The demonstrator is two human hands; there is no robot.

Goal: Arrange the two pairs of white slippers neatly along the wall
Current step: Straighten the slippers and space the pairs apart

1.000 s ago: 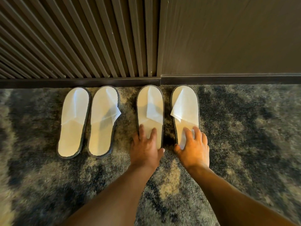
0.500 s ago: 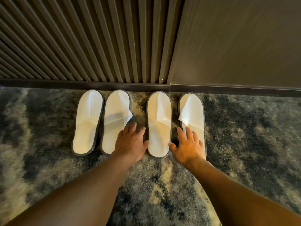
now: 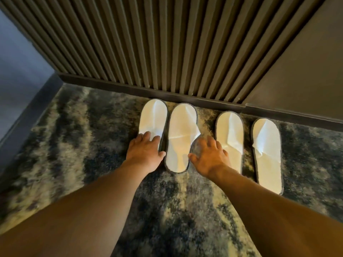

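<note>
Nearest, two bare forearms reach over the mottled dark-and-cream carpet. The left hand lies flat, fingers spread, on the heel of the far-left white flat slipper, gripping nothing. The right hand, also splayed, rests between the second white slipper and third white slipper, overlapping the third's heel. The fourth white slipper lies rightmost. Beyond, toes nearly meet the dark baseboard under the ribbed brown wall panel.

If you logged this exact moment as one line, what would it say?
stage: aligning left pair | left hand: flat on leftmost white slipper | right hand: spread between second and third slippers | nothing gripped
</note>
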